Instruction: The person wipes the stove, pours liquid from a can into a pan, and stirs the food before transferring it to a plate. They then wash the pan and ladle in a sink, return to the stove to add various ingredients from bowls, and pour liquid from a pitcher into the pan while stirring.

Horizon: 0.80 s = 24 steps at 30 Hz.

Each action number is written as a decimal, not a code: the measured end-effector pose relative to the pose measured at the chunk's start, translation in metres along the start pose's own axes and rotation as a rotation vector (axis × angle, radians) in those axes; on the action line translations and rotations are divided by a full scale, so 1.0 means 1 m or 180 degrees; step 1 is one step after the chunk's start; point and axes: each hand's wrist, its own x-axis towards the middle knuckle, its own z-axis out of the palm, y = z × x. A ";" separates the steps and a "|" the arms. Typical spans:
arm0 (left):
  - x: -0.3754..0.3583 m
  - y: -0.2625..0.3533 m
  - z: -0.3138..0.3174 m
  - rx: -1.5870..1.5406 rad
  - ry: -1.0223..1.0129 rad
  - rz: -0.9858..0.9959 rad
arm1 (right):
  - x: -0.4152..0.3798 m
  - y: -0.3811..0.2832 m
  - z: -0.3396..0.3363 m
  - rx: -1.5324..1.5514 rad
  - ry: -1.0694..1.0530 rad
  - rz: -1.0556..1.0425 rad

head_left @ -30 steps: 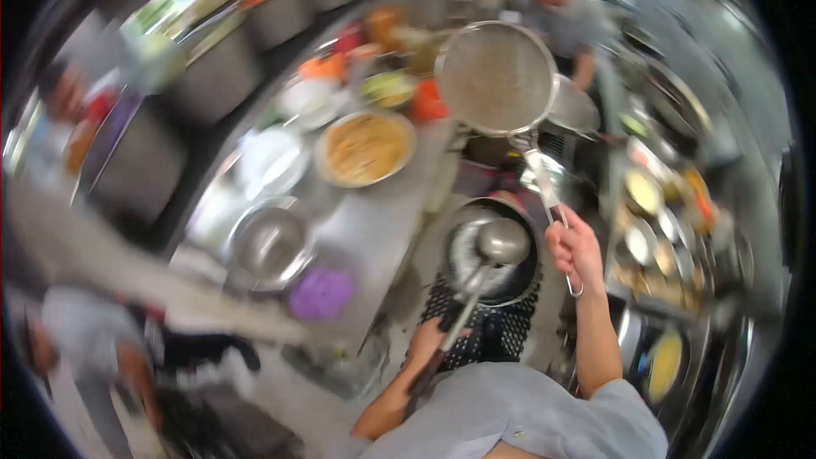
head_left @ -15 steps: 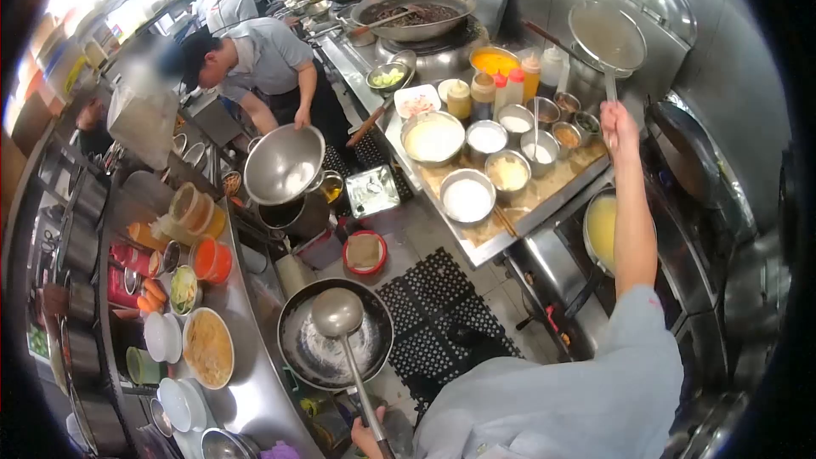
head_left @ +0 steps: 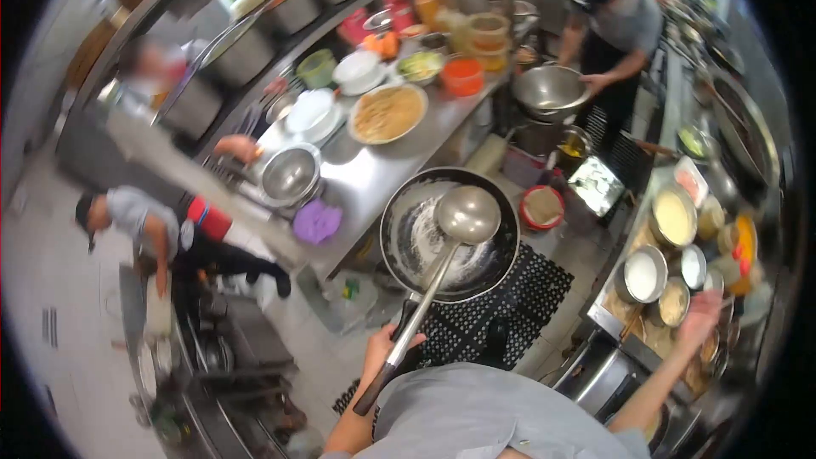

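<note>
My left hand [head_left: 393, 344] is closed around the handle of a black wok [head_left: 406, 263] with white powder or residue on its inside. A metal ladle [head_left: 467, 214] rests bowl-first in the wok, its long handle crossing over that hand toward my forearm. On the right, my right hand [head_left: 699, 316] is smeared by motion above the seasoning containers, close to a bowl of pale yellow contents [head_left: 671, 303] and a bowl of white contents [head_left: 643, 274]. Its fingers are too blurred to read.
A steel counter [head_left: 357, 183] carries a large bowl of brownish food [head_left: 388, 114], white bowls and a purple cloth [head_left: 318, 221]. Beyond the wok, a co-worker [head_left: 625, 25] holds a metal bowl [head_left: 551, 92]. Another person [head_left: 140, 221] stands at the left. A black mat [head_left: 535, 289] covers the floor.
The view has swung left. My right hand has let go of the strainer and come down over the containers. The wok and ladle remain at my left hand.
</note>
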 end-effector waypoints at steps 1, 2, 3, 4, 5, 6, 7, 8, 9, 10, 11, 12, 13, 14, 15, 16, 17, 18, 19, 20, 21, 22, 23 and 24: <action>-0.012 -0.011 -0.011 -0.0063 0.0058 0.0056 | -0.073 0.049 0.065 -0.0495 -0.0209 0.0584; -0.023 -0.022 -0.025 -0.0114 0.0120 0.0134 | -0.138 0.081 0.120 -0.0051 -0.0829 0.2244; -0.033 -0.031 -0.036 0.0010 0.0251 0.0105 | -0.222 0.072 0.215 -0.1611 -0.1890 0.2544; -0.044 -0.042 -0.049 -0.0104 0.0408 0.0018 | -0.279 0.091 0.251 -0.2401 -0.3144 0.3321; -0.056 -0.053 -0.066 -0.0443 0.0399 -0.0100 | -0.333 0.116 0.250 -0.2061 -0.4024 0.4273; -0.070 -0.070 -0.082 -0.0801 0.0456 -0.0205 | -0.386 0.125 0.256 -0.2196 -0.4973 0.4314; -0.075 -0.092 -0.098 -0.1283 0.0550 -0.0043 | -0.438 0.124 0.278 -0.2743 -0.5976 0.3778; -0.093 -0.115 -0.115 -0.0693 0.0763 -0.0206 | -0.482 0.136 0.281 -0.2509 -0.6294 0.4413; -0.106 -0.142 -0.132 -0.0666 0.0986 -0.0246 | -0.525 0.140 0.289 -0.1664 -0.6018 0.5547; -0.118 -0.164 -0.144 -0.0663 0.1177 -0.0302 | -0.560 0.141 0.309 -0.1061 -0.6550 0.5787; -0.132 -0.191 -0.165 -0.1214 0.1405 -0.0062 | -0.607 0.141 0.324 -0.0690 -0.6392 0.6390; -0.148 -0.218 -0.187 -0.1698 0.1642 0.0241 | -0.654 0.139 0.334 -0.0345 -0.6123 0.6986; -0.179 -0.221 -0.211 -0.1262 0.1698 -0.0101 | -0.694 0.132 0.343 -0.0297 -0.5964 0.7293; -0.205 -0.229 -0.231 -0.1419 0.1858 -0.0217 | -0.729 0.122 0.347 -0.0357 -0.5694 0.7646; -0.231 -0.241 -0.245 -0.1278 0.2050 -0.0649 | -0.765 0.110 0.358 -0.0704 -0.5742 0.7721; -0.249 -0.256 -0.268 -0.1037 0.2265 -0.1002 | -0.799 0.103 0.359 -0.0772 -0.5938 0.7839; -0.257 -0.267 -0.258 -0.1034 0.2758 -0.1151 | -0.811 0.093 0.360 -0.1361 -0.5949 0.7888; -0.259 -0.301 -0.245 -0.1049 0.3195 -0.1305 | -0.832 0.085 0.356 -0.2009 -0.5892 0.7878; -0.261 -0.333 -0.242 -0.0880 0.3373 -0.1721 | -0.853 0.079 0.355 -0.2115 -0.5644 0.8192; -0.292 -0.347 -0.256 -0.0995 0.3853 -0.2127 | -0.893 0.069 0.354 -0.2284 -0.5919 0.8223; -0.301 -0.365 -0.256 -0.1079 0.4207 -0.2150 | -0.916 0.063 0.351 -0.2412 -0.6571 0.7809; -0.308 -0.383 -0.255 -0.1157 0.4562 -0.2173 | -0.938 0.055 0.349 -0.2508 -0.7204 0.7345; -0.319 -0.390 -0.260 -0.1211 0.4650 -0.2246 | -0.956 0.043 0.351 -0.2603 -0.7270 0.7225; -0.331 -0.401 -0.266 -0.1329 0.4789 -0.2436 | -0.978 0.036 0.344 -0.2633 -0.7406 0.7232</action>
